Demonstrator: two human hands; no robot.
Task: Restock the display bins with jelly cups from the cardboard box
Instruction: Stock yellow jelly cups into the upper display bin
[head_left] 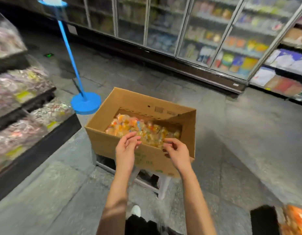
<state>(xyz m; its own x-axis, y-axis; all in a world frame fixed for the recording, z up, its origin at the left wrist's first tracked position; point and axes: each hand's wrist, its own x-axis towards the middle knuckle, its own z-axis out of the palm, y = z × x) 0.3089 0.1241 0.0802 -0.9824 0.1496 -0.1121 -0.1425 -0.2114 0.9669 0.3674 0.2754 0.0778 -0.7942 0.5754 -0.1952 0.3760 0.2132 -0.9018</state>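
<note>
Over the cardboard box (112, 143), blurred print, both hands (125, 150).

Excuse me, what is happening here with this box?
A person is restocking sweets in a shop aisle. An open cardboard box full of jelly cups sits on a small stool. Both hands reach over its near edge: the left hand and the right hand, fingers loosely curled. The picture is blurred, so I cannot tell whether either holds a cup. The display bins stand at the left.
</note>
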